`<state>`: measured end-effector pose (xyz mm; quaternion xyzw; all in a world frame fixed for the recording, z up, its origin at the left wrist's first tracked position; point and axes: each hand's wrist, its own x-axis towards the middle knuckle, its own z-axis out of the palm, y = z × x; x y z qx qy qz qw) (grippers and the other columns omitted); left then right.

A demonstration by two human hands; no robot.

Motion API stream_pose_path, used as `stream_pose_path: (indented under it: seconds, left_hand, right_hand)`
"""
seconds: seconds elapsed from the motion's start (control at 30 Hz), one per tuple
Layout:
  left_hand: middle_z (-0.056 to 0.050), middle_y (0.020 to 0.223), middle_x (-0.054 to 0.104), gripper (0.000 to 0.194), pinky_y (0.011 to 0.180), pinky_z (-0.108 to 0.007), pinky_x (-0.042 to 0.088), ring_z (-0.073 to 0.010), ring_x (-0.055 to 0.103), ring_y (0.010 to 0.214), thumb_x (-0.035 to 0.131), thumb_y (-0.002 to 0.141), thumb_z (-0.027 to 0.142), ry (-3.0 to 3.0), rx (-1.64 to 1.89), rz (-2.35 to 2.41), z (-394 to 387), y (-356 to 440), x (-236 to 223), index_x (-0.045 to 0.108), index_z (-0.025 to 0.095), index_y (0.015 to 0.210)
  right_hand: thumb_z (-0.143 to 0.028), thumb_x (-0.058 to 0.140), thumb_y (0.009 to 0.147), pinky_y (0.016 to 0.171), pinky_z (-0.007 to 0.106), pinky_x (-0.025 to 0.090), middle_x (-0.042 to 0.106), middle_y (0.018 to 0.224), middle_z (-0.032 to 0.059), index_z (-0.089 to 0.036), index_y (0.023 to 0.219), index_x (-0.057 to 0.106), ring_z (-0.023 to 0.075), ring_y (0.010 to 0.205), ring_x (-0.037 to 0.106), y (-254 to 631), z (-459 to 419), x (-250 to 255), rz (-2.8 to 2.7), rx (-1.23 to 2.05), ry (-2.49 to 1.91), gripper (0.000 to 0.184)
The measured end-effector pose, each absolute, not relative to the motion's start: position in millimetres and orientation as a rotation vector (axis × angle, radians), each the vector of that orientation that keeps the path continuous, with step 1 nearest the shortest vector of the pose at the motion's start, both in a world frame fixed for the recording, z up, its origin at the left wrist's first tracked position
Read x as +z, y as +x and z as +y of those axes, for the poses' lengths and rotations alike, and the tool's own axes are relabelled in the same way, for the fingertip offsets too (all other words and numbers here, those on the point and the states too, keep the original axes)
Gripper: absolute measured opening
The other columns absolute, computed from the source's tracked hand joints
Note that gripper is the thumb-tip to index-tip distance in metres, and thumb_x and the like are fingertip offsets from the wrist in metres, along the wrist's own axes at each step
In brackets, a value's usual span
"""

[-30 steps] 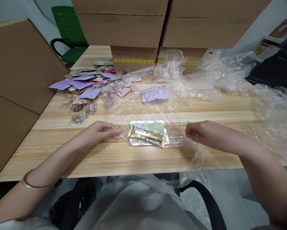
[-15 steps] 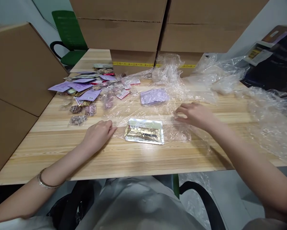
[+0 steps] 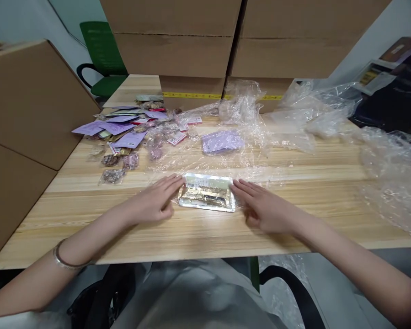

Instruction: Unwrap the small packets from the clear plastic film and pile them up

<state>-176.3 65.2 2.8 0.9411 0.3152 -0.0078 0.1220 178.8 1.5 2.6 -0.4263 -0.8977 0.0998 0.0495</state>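
A silver-edged foil pouch with a gold front lies flat on the wooden table, on or within clear plastic film. At its left edge rests my left hand, fingers stretched out and touching or nearly touching the pouch corner. My right hand lies on the opposite side, its fingers extended against the right edge. Neither hand grasps anything. Beyond the pouch, clear plastic film spreads over the tabletop, and a purple packet sits under or in it.
Purple envelopes and small bagged items are heaped at the back left. Crumpled clear plastic covers the right side. Cardboard boxes stand behind the table, and another box stands at left. A green chair is beyond.
My right hand has moved left and nearer to me, up to the pouch. My left hand has shifted right, its fingers straightening. The film beside the pouch now lies closer around it.
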Motion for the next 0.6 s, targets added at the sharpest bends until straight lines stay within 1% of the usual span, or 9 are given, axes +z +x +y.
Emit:
stream_pose_path:
  seconds: [0.03, 0.1, 0.2, 0.27, 0.33, 0.4, 0.47, 0.53, 0.6]
  left_hand:
    - [-0.015, 0.160, 0.028, 0.069, 0.119, -0.045, 0.029, -0.0266, 0.026, 0.148, 0.044, 0.089, 0.020, 2.701, -0.042, 0.971, 69.6, -179.3, 0.8, 0.024, 0.012, 0.154]
    - [-0.010, 0.157, 0.036, 0.059, 0.119, -0.043, 0.028, -0.0231, 0.029, 0.147, 0.038, 0.092, 0.018, 2.627, -0.029, 1.024, 75.2, -186.8, -1.2, 0.036, 0.015, 0.151]
    - [-0.005, 0.145, 0.053, 0.048, 0.116, -0.042, 0.034, -0.0232, 0.034, 0.144, 0.038, 0.092, 0.023, 2.500, 0.065, 1.045, 72.2, -198.0, 2.9, 0.057, 0.020, 0.136]
    - [-0.004, 0.131, 0.065, 0.043, 0.110, -0.041, 0.042, -0.0254, 0.047, 0.137, 0.041, 0.090, 0.027, 2.358, 0.173, 1.087, 64.5, -203.1, 7.7, 0.069, 0.021, 0.122]
    - [-0.004, 0.115, 0.074, 0.038, 0.100, -0.038, 0.050, -0.0271, 0.062, 0.119, 0.044, 0.087, 0.030, 2.188, 0.325, 1.199, 56.1, -205.3, 11.4, 0.076, 0.021, 0.105]
    - [-0.004, 0.096, 0.078, 0.034, 0.084, -0.034, 0.056, -0.0260, 0.071, 0.095, 0.047, 0.083, 0.032, 2.032, 0.438, 1.341, 49.9, -204.4, 13.2, 0.078, 0.019, 0.086]
    - [-0.003, 0.077, 0.077, 0.032, 0.069, -0.029, 0.055, -0.0231, 0.071, 0.076, 0.048, 0.080, 0.032, 1.914, 0.482, 1.439, 47.3, -201.0, 13.4, 0.074, 0.018, 0.070]
    - [-0.002, 0.067, 0.073, 0.031, 0.062, -0.026, 0.053, -0.0207, 0.068, 0.068, 0.048, 0.078, 0.031, 1.826, 0.513, 1.461, 48.7, -196.5, 13.5, 0.069, 0.018, 0.060]
    - [-0.002, 0.061, 0.070, 0.030, 0.058, -0.025, 0.050, -0.0182, 0.065, 0.062, 0.046, 0.076, 0.029, 1.787, 0.562, 1.459, 53.2, -191.8, 14.6, 0.063, 0.018, 0.054]
  right_hand:
    - [-0.016, 0.055, 0.079, 0.114, 0.051, 0.038, 0.037, 0.154, 0.0149, -0.012, 0.151, 0.036, 0.0296, 0.144, 0.033, 181.5, 8.2, -10.3, -2.705, 0.315, -1.313, 0.075]
    - [-0.011, 0.048, 0.084, 0.115, 0.048, 0.038, 0.046, 0.149, 0.0116, -0.015, 0.146, 0.045, 0.0253, 0.142, 0.038, 191.7, 18.8, -27.2, -2.633, 0.275, -1.300, 0.062]
    - [-0.011, 0.042, 0.091, 0.112, 0.046, 0.042, 0.058, 0.138, 0.0100, -0.016, 0.136, 0.056, 0.0245, 0.137, 0.046, 205.5, 20.8, -30.3, -2.566, 0.220, -1.238, 0.047]
    - [-0.012, 0.040, 0.092, 0.102, 0.043, 0.051, 0.065, 0.130, 0.0105, -0.017, 0.128, 0.061, 0.0243, 0.125, 0.058, 208.7, 15.2, -22.2, -2.536, 0.264, -1.262, 0.042]
    - [-0.014, 0.038, 0.091, 0.084, 0.037, 0.057, 0.073, 0.112, 0.0100, -0.018, 0.115, 0.066, 0.0230, 0.101, 0.070, 207.3, 9.6, -11.1, -2.480, 0.334, -1.367, 0.036]
    - [-0.017, 0.036, 0.090, 0.069, 0.033, 0.055, 0.074, 0.089, 0.0076, -0.019, 0.096, 0.067, 0.0215, 0.078, 0.071, 202.9, 7.5, -1.0, -2.389, 0.410, -1.497, 0.031]
    - [-0.018, 0.036, 0.088, 0.065, 0.031, 0.051, 0.071, 0.075, 0.0048, -0.020, 0.082, 0.062, 0.0203, 0.070, 0.068, 197.2, 10.0, 5.7, -2.278, 0.498, -1.585, 0.028]
    - [-0.017, 0.035, 0.086, 0.063, 0.029, 0.049, 0.068, 0.068, 0.0022, -0.021, 0.074, 0.058, 0.0185, 0.064, 0.065, 191.8, 15.8, 8.5, -2.167, 0.576, -1.626, 0.026]
    - [-0.017, 0.035, 0.085, 0.062, 0.028, 0.047, 0.064, 0.062, 0.0001, -0.022, 0.070, 0.054, 0.0173, 0.059, 0.063, 187.8, 23.3, 9.0, -2.095, 0.591, -1.660, 0.025]
